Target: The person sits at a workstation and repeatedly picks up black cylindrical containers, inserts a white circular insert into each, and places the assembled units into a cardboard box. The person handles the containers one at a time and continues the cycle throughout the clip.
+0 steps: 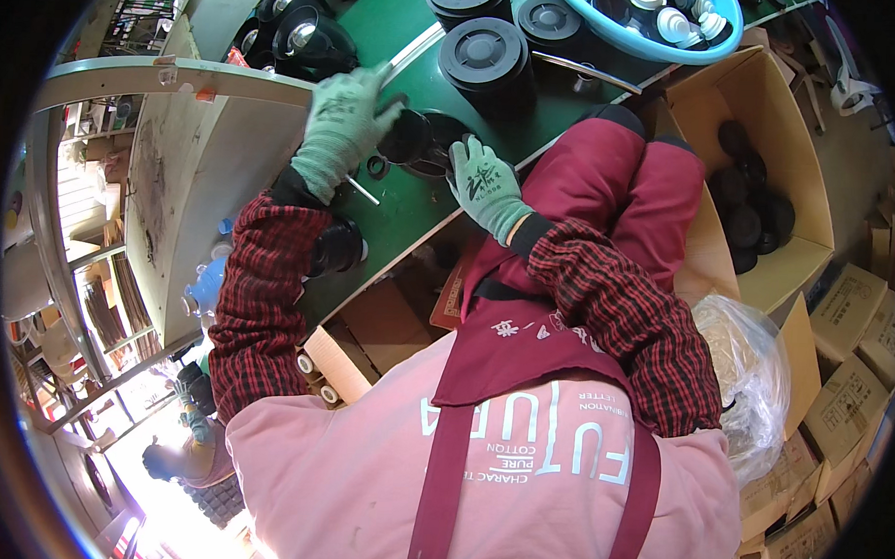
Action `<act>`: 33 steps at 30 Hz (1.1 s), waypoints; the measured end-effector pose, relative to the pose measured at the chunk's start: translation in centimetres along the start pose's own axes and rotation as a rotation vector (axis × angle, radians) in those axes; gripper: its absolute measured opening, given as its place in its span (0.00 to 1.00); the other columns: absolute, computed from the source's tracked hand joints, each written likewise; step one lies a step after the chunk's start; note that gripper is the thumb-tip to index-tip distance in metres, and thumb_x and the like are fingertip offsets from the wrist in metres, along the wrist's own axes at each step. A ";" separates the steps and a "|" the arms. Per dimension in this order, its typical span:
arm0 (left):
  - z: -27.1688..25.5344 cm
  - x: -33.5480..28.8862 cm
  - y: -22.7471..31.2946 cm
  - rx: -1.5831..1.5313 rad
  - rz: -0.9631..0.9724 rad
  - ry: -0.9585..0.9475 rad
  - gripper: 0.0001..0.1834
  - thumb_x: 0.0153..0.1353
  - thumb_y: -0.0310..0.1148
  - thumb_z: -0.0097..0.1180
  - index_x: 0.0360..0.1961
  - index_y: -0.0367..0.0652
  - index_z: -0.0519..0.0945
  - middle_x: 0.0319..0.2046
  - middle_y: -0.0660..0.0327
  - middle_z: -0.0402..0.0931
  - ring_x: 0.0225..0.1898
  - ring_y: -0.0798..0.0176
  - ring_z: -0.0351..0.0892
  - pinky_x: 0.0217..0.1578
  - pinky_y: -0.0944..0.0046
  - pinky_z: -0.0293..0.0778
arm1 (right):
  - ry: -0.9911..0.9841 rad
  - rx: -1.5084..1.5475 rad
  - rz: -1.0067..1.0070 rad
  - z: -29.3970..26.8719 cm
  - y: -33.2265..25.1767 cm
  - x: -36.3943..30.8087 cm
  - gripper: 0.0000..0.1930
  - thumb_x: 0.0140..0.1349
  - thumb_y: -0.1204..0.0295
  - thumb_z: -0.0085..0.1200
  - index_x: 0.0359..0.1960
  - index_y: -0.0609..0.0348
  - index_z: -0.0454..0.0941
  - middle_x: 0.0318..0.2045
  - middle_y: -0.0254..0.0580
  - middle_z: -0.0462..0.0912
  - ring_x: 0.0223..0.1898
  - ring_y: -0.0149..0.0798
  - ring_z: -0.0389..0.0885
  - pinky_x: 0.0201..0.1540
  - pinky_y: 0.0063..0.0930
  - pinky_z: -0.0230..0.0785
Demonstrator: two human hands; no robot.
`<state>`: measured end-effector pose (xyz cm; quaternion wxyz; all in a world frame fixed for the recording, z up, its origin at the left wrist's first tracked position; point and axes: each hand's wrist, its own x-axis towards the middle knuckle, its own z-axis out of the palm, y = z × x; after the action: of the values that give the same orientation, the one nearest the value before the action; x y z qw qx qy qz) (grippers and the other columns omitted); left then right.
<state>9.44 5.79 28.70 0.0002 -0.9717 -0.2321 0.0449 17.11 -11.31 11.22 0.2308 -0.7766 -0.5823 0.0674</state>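
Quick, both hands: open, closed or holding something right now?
Left hand: thumb extended near the black part; grip cannot be told.
Right hand: fingers at the black part; whether closed on it cannot be told.

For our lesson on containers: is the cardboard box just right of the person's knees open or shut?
Open: the cardboard box has its top uncovered, and black round parts show inside.

Green worktable [410,214], bright light [168,511] at left
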 end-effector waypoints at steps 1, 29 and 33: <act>-0.4 -0.2 0.7 0.017 0.030 -0.224 0.27 0.70 0.34 0.61 0.69 0.51 0.75 0.55 0.49 0.81 0.46 0.59 0.83 0.49 0.60 0.77 | 0.009 -0.003 -0.004 0.0 0.0 -0.1 0.21 0.64 0.59 0.60 0.52 0.57 0.71 0.53 0.50 0.78 0.46 0.46 0.82 0.44 0.39 0.80; 3.2 -2.4 1.4 0.036 0.165 -0.250 0.45 0.38 0.49 0.80 0.55 0.39 0.73 0.50 0.50 0.72 0.52 0.44 0.75 0.54 0.50 0.74 | -0.137 0.082 -0.156 -0.4 2.0 0.4 0.25 0.58 0.63 0.64 0.54 0.58 0.72 0.48 0.47 0.78 0.49 0.48 0.80 0.48 0.43 0.76; 3.1 -2.0 0.8 0.024 0.317 -0.251 0.45 0.38 0.52 0.79 0.55 0.40 0.75 0.49 0.50 0.73 0.53 0.45 0.76 0.54 0.50 0.74 | -0.153 0.209 -0.268 -0.4 4.4 2.2 0.22 0.59 0.63 0.63 0.51 0.57 0.72 0.47 0.47 0.79 0.46 0.49 0.82 0.47 0.42 0.77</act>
<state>7.75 4.13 25.79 -0.0244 -0.9827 -0.0738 0.1680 21.79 -10.33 10.00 0.2722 -0.6564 -0.6862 0.1553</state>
